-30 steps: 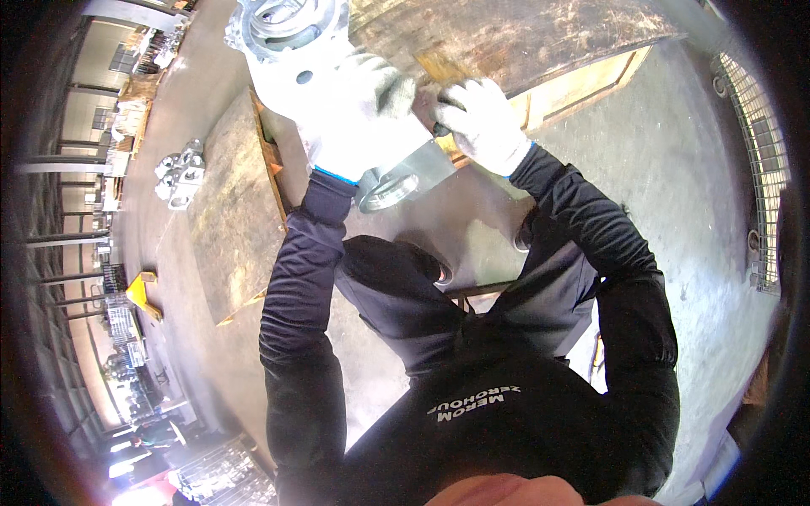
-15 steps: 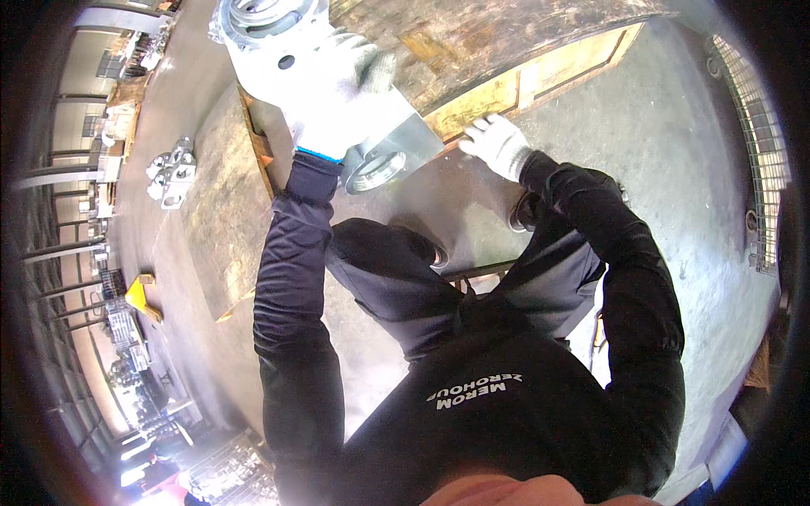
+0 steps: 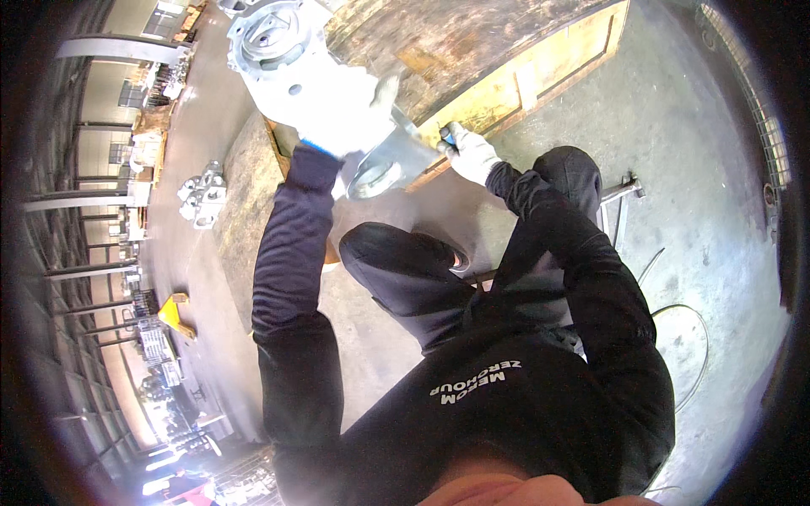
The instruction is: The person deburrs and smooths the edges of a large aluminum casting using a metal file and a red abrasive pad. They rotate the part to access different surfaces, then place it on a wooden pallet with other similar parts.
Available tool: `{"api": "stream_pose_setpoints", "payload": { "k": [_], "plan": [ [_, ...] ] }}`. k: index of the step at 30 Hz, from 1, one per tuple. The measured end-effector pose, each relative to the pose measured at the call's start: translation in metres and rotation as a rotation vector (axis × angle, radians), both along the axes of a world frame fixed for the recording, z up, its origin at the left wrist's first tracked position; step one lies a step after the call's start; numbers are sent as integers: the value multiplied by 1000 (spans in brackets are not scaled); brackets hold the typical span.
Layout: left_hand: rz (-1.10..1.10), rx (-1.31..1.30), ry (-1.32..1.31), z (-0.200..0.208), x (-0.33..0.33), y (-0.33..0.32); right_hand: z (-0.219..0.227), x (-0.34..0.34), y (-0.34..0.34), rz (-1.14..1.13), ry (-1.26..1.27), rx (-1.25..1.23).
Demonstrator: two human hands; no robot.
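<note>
A large silvery metal casting (image 3: 294, 89) with a round, recessed opening (image 3: 270, 40) at its far end sits at the upper left, over the wooden crate. My left hand (image 3: 359, 105), in a white glove, lies over its near part and appears to grip it; glare washes out most of the fingers. At the near end, a flat plate carries a ringed hole (image 3: 376, 179). My right hand (image 3: 471, 154), also gloved, is closed beside the crate's side, just right of that plate. Something small, dark and blue (image 3: 447, 135) shows at its fingertips, its kind unclear.
A stained wooden crate (image 3: 515, 25) has a paler side panel (image 3: 540, 72). On the left are a worn board (image 3: 232, 219), a cluster of metal parts (image 3: 202, 196) and a yellow object (image 3: 175, 316). A thin hose (image 3: 702, 337) curves across the floor at right, near a metal frame (image 3: 623, 187).
My right hand has moved left toward the casting and closed; a dark and blue item now shows at its fingertips. My left hand stays on the casting. The view has shifted, revealing the hose.
</note>
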State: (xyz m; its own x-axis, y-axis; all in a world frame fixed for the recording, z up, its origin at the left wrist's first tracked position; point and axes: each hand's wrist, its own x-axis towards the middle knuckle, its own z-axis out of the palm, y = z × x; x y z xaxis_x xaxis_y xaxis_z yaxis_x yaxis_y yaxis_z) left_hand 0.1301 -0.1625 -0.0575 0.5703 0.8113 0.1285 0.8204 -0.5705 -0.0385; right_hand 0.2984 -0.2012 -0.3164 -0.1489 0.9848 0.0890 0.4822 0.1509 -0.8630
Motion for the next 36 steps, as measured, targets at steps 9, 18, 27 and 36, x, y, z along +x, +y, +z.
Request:
{"api": "stream_pose_setpoints", "payload": {
  "k": [9,18,27,36],
  "plan": [
    [-290,85,-118,-4,-5,-44,-12,-34,1,95,131,8],
    [-329,112,-174,4,1,-53,-27,-56,19,84,129,42],
    [-367,191,-188,-2,-1,-46,-52,-77,28,20,181,53],
    [-362,189,-234,-4,-4,-46,-62,-91,31,-3,323,-23]
  ]
}}
